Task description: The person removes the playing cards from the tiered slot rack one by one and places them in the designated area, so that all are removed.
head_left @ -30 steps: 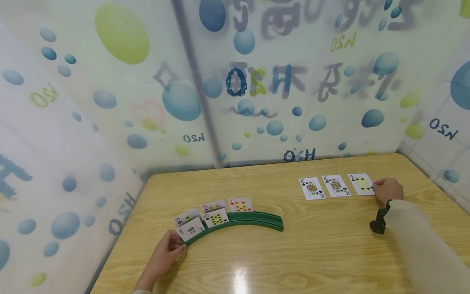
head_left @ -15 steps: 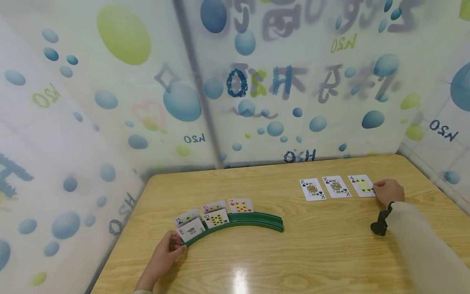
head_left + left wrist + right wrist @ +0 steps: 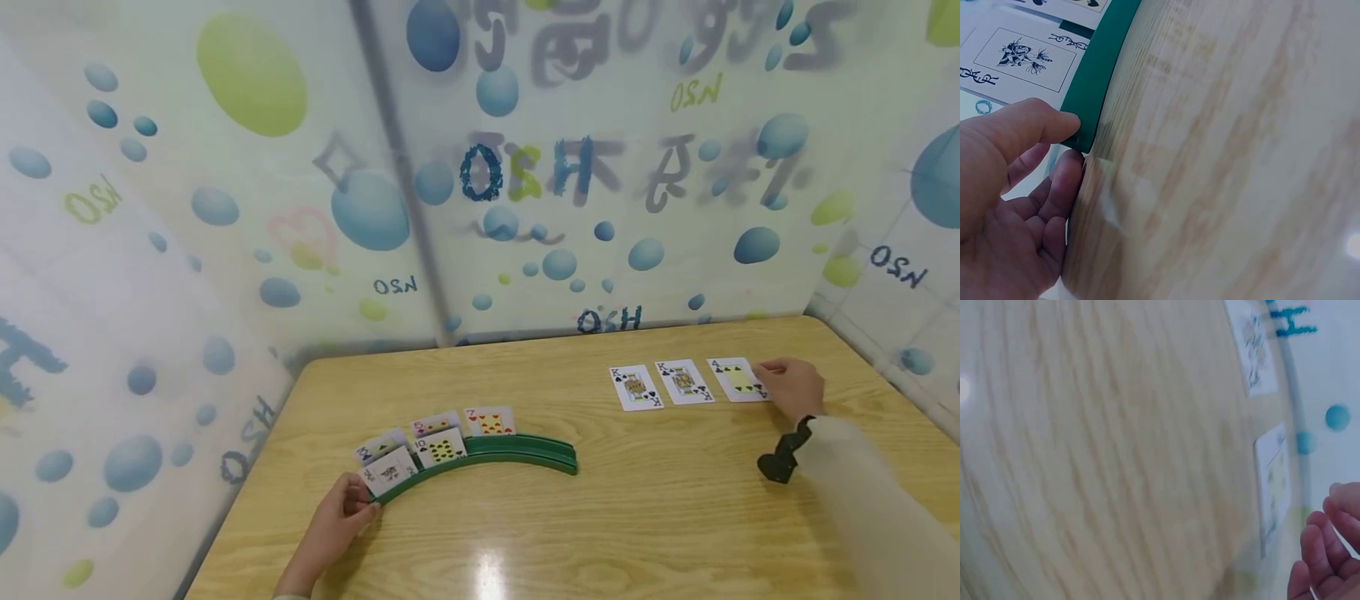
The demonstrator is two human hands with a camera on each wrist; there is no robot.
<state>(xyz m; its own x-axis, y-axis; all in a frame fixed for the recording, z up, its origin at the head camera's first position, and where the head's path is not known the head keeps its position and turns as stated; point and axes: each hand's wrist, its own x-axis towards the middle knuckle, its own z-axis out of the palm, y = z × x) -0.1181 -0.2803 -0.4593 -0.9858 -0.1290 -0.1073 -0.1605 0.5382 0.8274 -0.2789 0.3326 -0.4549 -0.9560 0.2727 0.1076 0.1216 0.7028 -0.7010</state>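
Where the lower right corner of the white playing card marked 4, with black pips (image 3: 735, 382), was covered by fingers half a second ago, its corner mark is now exposed. The card itself has been left lying flat near the far right corner of the worktop (image 3: 600, 517), at the right end of a row in which two white, black-marked king cards (image 3: 636, 387) are also seen. The right hand (image 3: 793, 389) is placed at the card's right edge, its fingers loosely bent; in the right wrist view nothing is seen to be held and a gap is shown, though from the head view contact cannot be ruled out. From this, the card can be judged to have been let go.

No such change is seen at the left: the near left end of the curved green card holder (image 3: 532, 450) is pinched by the left hand (image 3: 341, 518), thumb on top. In its front slot a white joker card (image 3: 389, 473) and a black-pipped 10 (image 3: 441, 448) are propped; behind them a red-pipped 5 (image 3: 435, 423), a red-pipped 7 (image 3: 490, 421) and a partly hidden card (image 3: 381, 443) are held. The holder's right part is left bare.
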